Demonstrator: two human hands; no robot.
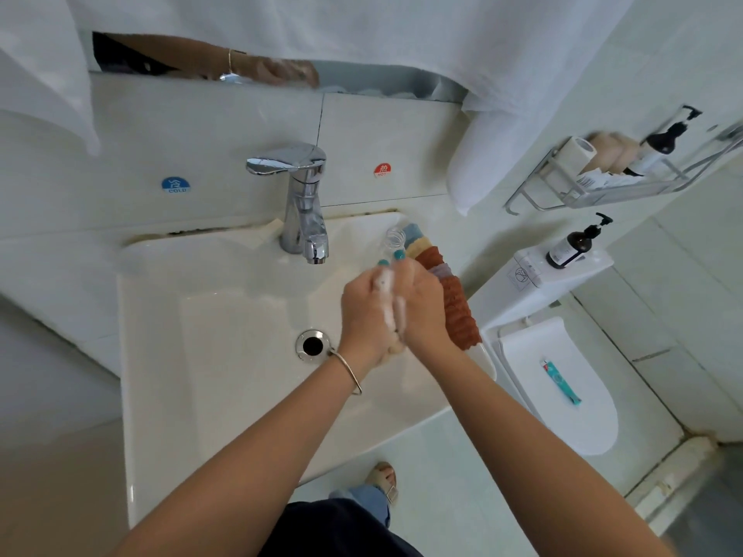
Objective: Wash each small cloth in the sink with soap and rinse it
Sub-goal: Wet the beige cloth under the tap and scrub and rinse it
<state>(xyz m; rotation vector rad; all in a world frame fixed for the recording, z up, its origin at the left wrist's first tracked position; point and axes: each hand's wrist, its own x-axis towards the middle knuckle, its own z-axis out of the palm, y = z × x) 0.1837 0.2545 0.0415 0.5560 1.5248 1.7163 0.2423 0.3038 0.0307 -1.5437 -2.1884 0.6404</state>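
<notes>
Pressing together over sink (pixel 169 355): left hand (pixel 368 311), right hand (pixel 422 307), white lather between palms (whether cloth held, cannot tell). Stacked small cloths (pixel 452 299) on sink's right rim, just beside right hand. Faucet (pixel 303 203) behind.

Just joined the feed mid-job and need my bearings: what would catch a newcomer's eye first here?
The two hands, left hand and right hand, pressed together and soapy over the sink, right of the drain. Next, the row of colored cloths along the sink's right rim, behind the hands. The chrome faucet stands at the back; no water shows.
</notes>
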